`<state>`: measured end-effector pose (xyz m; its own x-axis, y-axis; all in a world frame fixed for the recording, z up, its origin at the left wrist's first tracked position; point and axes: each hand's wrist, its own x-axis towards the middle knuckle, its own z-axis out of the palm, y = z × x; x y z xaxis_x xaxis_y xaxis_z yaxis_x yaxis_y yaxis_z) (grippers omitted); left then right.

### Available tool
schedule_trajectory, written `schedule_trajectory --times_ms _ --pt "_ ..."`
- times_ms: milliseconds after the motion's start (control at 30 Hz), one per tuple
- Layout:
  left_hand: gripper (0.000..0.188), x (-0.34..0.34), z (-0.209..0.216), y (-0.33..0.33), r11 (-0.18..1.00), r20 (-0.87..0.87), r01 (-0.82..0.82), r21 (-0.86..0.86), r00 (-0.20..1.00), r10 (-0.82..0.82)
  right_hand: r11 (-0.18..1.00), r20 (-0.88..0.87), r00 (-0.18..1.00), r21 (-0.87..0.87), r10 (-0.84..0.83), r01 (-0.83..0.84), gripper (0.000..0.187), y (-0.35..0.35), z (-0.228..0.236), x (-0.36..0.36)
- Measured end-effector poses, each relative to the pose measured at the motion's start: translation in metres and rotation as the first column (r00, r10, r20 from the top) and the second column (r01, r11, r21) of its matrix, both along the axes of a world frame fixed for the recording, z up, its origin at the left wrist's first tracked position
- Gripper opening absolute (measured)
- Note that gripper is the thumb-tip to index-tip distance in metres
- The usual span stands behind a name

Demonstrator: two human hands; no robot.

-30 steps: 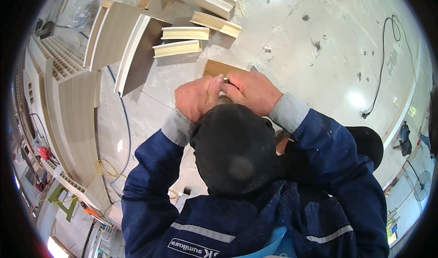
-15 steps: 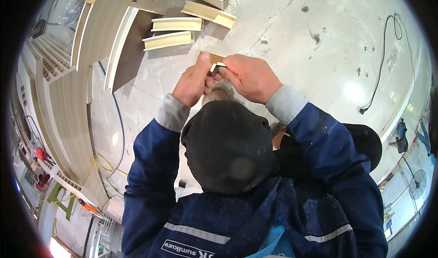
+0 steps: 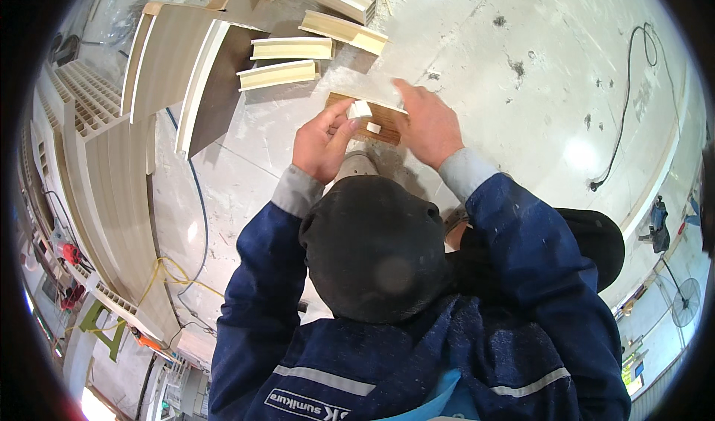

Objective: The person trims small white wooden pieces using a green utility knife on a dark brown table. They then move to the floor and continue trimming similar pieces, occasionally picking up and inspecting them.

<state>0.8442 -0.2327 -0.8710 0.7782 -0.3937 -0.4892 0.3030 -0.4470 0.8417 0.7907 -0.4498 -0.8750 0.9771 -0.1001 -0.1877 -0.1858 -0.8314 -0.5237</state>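
Observation:
My left hand (image 3: pixel 322 144) pinches a small white block (image 3: pixel 361 109) between thumb and fingertips, over a brown wood-grain board (image 3: pixel 389 133). A second small white piece (image 3: pixel 373 128) shows against the board's brown face. At the board's right end is my right hand (image 3: pixel 432 128), its fingers apart and slightly blurred. The right thumb comes close to the board; whether it touches cannot be made out. Part of the board lies hidden behind the left hand and the block.
Several short cream channel pieces (image 3: pixel 279 75) lie on the floor beyond my hands. Long panels (image 3: pixel 167 60) and a stack of boards (image 3: pixel 112 198) stand at left, near a blue hose (image 3: pixel 196 183). A black cable (image 3: pixel 624 116) lies at right.
My hands have moved apart. The right hand has loosened its grip and shifted right and lower, uncovering more of the brown board. The white block now shows in the left fingers.

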Motion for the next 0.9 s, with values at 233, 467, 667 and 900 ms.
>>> schedule_trajectory --times_ms 233,467,667,900 --pt "0.028 -0.025 -0.064 -0.008 0.930 0.320 0.002 0.368 0.939 -0.128 0.987 -0.563 0.823 -0.159 -0.074 -0.020 0.044 -0.043 -0.050 -0.056" --pt "0.027 -0.035 -0.066 -0.034 0.893 0.239 0.136 0.430 0.936 -0.258 0.993 -0.509 0.853 -0.092 -0.112 0.075 0.040 -0.037 -0.068 -0.072" --pt "0.026 -0.039 -0.068 -0.044 0.880 0.258 0.141 0.453 0.924 -0.281 0.939 -0.445 0.864 0.124 -0.235 0.319 0.039 -0.010 -0.042 -0.072" --pt "0.025 -0.040 -0.070 -0.042 0.885 0.173 0.136 0.446 0.956 -0.235 0.968 -0.494 0.865 0.166 -0.084 0.189 0.040 0.029 -0.028 -0.072"
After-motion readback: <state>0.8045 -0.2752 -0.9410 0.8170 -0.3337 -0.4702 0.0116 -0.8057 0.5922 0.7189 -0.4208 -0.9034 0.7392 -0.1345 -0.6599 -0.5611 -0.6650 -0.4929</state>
